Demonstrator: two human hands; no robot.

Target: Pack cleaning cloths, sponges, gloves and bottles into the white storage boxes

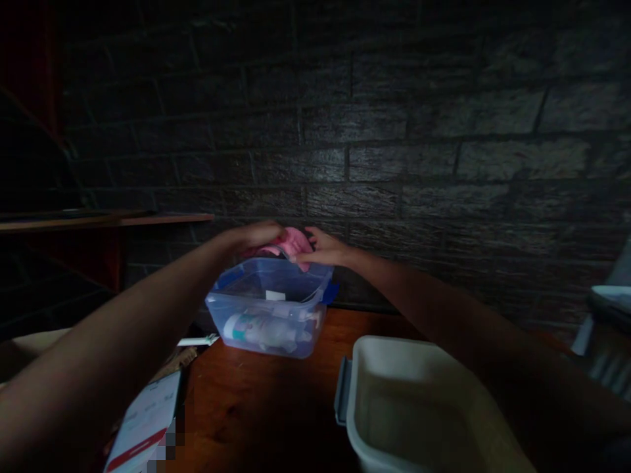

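Above the far rim of a clear plastic container (266, 315) with blue clips, my two hands hold a piece of pink cloth (297, 243). My left hand (263, 235) is closed on the cloth's left part, its fingers partly hidden. On the right edge, my right hand (326, 249) has the cloth between its thumb and fingers. Through the container's wall shows a pale bottle-like thing (266, 330) with a teal band, lying on its side. A small white piece (275, 295) is visible beside it.
An open cream-coloured bin (362, 420) with a grey side clip stands at the front right of the wooden table (236, 407). A white and red printed sheet or box (142, 420) lies front left. A shelf (167, 219) juts out at left, and a dark brick wall (374, 164) rises behind.
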